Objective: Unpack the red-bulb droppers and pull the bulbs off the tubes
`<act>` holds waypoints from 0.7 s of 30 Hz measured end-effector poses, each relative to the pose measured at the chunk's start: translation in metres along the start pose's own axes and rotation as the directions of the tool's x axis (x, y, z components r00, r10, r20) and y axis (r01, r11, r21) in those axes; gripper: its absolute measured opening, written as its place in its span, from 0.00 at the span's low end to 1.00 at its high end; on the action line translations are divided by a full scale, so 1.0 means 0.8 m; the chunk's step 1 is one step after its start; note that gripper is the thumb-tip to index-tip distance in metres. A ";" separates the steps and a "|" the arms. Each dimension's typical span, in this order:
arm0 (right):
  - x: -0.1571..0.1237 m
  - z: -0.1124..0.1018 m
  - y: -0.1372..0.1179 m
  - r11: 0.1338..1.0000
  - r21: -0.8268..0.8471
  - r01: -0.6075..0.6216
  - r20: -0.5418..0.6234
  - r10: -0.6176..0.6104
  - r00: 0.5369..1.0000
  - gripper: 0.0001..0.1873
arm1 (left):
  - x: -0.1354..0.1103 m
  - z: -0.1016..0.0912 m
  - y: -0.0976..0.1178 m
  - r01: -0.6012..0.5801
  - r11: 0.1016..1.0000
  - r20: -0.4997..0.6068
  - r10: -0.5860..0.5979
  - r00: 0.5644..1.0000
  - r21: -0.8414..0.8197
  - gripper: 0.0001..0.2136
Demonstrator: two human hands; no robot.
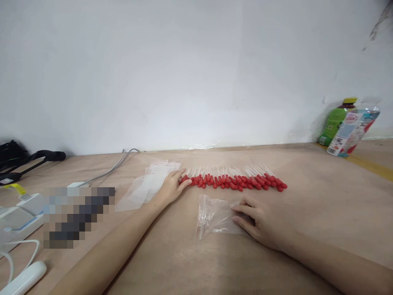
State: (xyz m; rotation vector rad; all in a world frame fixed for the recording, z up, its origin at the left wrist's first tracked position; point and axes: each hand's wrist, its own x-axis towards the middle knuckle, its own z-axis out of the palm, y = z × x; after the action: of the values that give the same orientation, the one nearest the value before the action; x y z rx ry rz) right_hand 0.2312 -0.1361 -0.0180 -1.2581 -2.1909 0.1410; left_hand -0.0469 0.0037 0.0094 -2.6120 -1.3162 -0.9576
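A long row of droppers with red bulbs and clear stems [236, 179] lies across the wooden table [322, 196]. My left hand [172, 186] reaches to the row's left end, fingertips pinched at the first red bulb. My right hand [260, 221] rests flat, fingers pressed on the right edge of a small clear plastic bag [215, 215] lying in front of the row. A stack of empty clear bags [147, 184] sits just left of my left hand.
A green bottle [336, 121] and a printed pouch [353, 131] stand at the wall on the right. On the left are a grey cable [113, 168], black straps [18, 157], white devices [18, 221] and a blurred patch. A white wall backs the table.
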 end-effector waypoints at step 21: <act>0.000 -0.001 -0.002 0.999 0.001 -0.037 0.042 0.037 0.998 0.13 | -0.013 -0.002 0.016 0.273 0.912 0.000 -0.287 0.958 -0.306 0.16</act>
State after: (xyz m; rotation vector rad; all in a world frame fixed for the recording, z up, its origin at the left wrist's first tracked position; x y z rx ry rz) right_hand 0.2302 -0.1374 -0.0166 -1.3065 -2.2031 0.1856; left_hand -0.0431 -0.0124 0.0074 -2.6352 -1.6895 -1.3525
